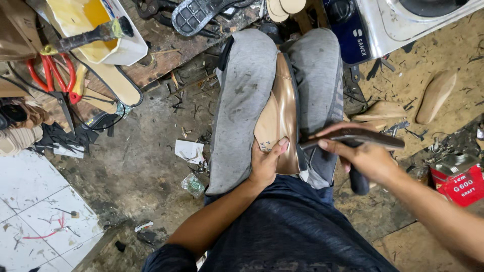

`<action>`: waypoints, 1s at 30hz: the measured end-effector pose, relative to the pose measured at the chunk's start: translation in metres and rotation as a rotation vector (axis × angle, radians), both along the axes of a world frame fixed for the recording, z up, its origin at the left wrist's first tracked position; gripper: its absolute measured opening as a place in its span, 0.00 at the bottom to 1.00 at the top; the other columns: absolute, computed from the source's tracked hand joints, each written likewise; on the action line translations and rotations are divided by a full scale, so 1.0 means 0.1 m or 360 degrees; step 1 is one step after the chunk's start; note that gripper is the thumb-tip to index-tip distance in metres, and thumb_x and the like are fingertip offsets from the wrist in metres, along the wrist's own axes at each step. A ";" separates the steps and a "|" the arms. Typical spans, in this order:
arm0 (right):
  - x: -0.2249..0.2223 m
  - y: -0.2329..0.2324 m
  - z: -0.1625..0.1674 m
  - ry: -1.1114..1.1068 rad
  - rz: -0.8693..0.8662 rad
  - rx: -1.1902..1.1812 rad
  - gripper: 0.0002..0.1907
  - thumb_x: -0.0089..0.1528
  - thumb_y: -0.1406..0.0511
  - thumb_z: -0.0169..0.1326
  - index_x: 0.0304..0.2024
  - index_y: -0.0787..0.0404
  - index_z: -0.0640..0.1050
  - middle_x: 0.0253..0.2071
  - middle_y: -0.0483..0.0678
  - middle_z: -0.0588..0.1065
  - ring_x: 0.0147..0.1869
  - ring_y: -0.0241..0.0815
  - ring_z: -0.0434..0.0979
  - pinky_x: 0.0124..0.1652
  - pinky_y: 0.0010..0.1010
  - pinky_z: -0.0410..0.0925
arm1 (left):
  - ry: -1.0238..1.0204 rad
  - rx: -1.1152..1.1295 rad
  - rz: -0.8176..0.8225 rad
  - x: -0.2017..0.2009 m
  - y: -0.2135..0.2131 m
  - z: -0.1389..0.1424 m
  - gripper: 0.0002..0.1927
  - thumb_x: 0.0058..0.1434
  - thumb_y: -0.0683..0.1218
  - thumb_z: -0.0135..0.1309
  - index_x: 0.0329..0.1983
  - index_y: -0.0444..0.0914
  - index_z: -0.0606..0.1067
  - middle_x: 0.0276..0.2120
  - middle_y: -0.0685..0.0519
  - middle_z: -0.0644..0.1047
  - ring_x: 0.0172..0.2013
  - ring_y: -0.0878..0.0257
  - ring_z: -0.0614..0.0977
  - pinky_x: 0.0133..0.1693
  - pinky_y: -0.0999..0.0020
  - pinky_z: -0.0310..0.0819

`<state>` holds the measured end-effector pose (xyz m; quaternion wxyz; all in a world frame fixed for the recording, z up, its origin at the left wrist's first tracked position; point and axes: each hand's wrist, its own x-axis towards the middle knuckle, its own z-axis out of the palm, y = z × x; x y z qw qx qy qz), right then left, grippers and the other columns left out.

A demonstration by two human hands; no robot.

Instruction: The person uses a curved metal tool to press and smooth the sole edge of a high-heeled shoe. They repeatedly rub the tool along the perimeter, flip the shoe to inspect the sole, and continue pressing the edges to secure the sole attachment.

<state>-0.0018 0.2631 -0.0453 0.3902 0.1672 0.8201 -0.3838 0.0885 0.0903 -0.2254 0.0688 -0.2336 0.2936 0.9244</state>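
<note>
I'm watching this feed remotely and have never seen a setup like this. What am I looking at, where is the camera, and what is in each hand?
There is no machine: a seated person works with two bare hands, and the single camera sits on their head, looking down at their lap. Between the grey-trousered knees stands a glossy tan leather shoe upper. The left hand presses against its lower part, thumb on the leather. The right hand grips a long dark curved tool, its tip close to the upper's edge; what kind of tool it is I cannot tell. On the littered floor lie red-handled scissors, a white tub of yellow glue with a brush, a wooden shoe last and a red can.
</note>
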 end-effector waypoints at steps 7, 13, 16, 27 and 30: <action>-0.13 -0.05 0.01 0.0009 -0.0165 -0.0109 0.16 0.55 0.59 0.64 0.45 0.55 0.84 0.23 0.46 0.75 0.18 0.35 0.69 0.19 0.28 0.63 | 0.0008 0.0002 0.0002 0.02 -0.02 -0.07 0.28 0.64 0.34 0.58 0.66 0.33 0.65 0.51 0.49 0.77 0.46 0.63 0.82 0.50 0.67 0.80; 0.24 -0.26 -0.13 0.0434 -0.0680 -0.0425 0.14 0.59 0.64 0.64 0.46 0.64 0.82 0.26 0.48 0.76 0.19 0.35 0.69 0.21 0.26 0.64 | -0.0001 -0.0053 -0.0016 -0.06 -0.11 0.10 0.29 0.64 0.34 0.57 0.68 0.34 0.64 0.53 0.51 0.75 0.48 0.64 0.81 0.51 0.68 0.79; 0.33 -0.36 -0.25 0.0546 -0.0914 -0.0568 0.14 0.61 0.66 0.62 0.46 0.68 0.80 0.33 0.51 0.80 0.20 0.34 0.69 0.22 0.25 0.64 | -0.0011 -0.0051 -0.0037 -0.11 -0.18 0.20 0.30 0.64 0.34 0.56 0.69 0.35 0.63 0.56 0.52 0.74 0.51 0.64 0.79 0.52 0.68 0.78; 0.06 -0.34 -0.30 0.0496 -0.1407 -0.1016 0.13 0.61 0.68 0.63 0.47 0.69 0.80 0.26 0.53 0.72 0.18 0.37 0.68 0.21 0.27 0.65 | 0.0037 -0.0079 -0.0076 -0.11 -0.11 0.31 0.33 0.63 0.36 0.56 0.71 0.35 0.60 0.56 0.51 0.74 0.50 0.63 0.80 0.51 0.68 0.78; 0.02 -0.37 -0.27 0.0735 -0.1005 -0.0612 0.13 0.59 0.69 0.62 0.45 0.68 0.78 0.43 0.53 0.83 0.19 0.34 0.69 0.21 0.24 0.64 | 0.0018 -0.0087 -0.0066 -0.10 -0.12 0.31 0.32 0.65 0.36 0.58 0.71 0.32 0.61 0.55 0.49 0.74 0.48 0.63 0.80 0.49 0.69 0.78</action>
